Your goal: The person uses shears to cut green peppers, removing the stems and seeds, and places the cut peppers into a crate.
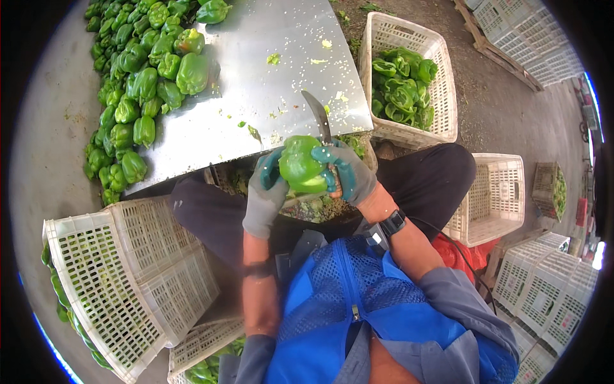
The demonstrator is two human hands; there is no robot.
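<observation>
A large green bell pepper (299,165) is held up in front of my lap, just off the near edge of the metal table. My left hand (267,192), in a grey and teal glove, grips its left side. In my right hand (348,171), gloved the same way, is a knife (320,117) with a dark curved blade pointing up and away. The knife's brownish handle shows below my fingers. My right thumb and fingertips touch the pepper's right side. The blade stands clear of the pepper's upper right.
Many whole green peppers (144,83) are heaped on the left of the metal table (256,57), which has seeds and scraps on it. Beyond its right edge stands a white crate (444,96) of cut peppers. Another white crate (492,224) is by my right knee; stacked crates (109,275) stand at left.
</observation>
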